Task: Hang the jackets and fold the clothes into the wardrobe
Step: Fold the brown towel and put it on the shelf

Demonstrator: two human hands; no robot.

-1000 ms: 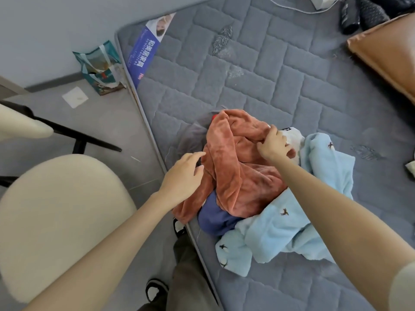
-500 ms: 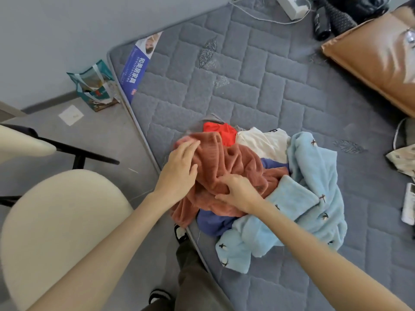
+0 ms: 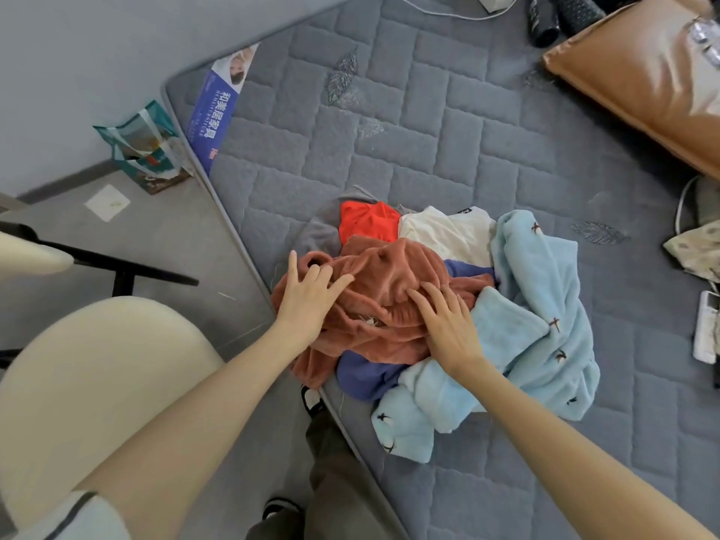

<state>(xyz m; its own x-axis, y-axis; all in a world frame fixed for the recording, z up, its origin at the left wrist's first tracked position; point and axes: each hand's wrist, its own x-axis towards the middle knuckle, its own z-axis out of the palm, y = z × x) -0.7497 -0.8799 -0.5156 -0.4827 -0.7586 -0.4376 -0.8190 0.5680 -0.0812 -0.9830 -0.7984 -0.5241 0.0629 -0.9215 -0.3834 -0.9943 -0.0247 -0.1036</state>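
A heap of clothes lies on the grey quilted mattress near its left edge. On top is a rust-brown fleece garment. My left hand rests on its left side with fingers spread and straight. My right hand lies flat on its right side, fingertips pressing into the folds. Under and around it are a light blue fleece garment with small bird marks, a dark blue piece, a bright red piece, a white piece and a grey piece.
A cream chair stands on the floor at the left, close to the mattress edge. A teal shopping bag leans by the wall. A tan leather cushion lies at the upper right, with cables and a power strip along the right.
My right hand let go of the raised brown fleece and came down flat on it. The fleece now lies lower on the heap, uncovering the red and white pieces. My left hand spread its fingers.
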